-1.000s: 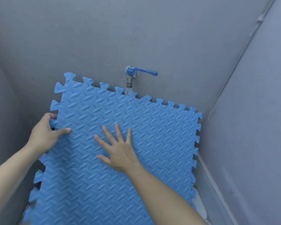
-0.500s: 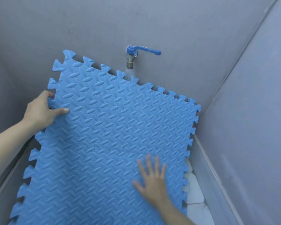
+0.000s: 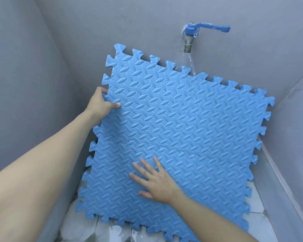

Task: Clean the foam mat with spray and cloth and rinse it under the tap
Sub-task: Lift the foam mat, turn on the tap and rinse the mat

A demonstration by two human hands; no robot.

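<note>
Foam mat (image 3: 191, 130), blue and ridged, tilted against the grey wall (image 3: 129, 23) under the running tap (image 3: 192, 34), lower edge on wet floor tiles (image 3: 101, 231). Left hand (image 3: 100, 103) in a pinching grip on the mat's left edge, thumb in front. Right hand (image 3: 156, 180) flat on the lower face, fingers spread.

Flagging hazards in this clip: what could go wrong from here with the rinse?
The water stream lands on the foam mat at its top edge only, so much may go unrinsed. The left hand pinches just one edge; the right hand lies flat, so the wet mat could slip onto the tiled floor.
</note>
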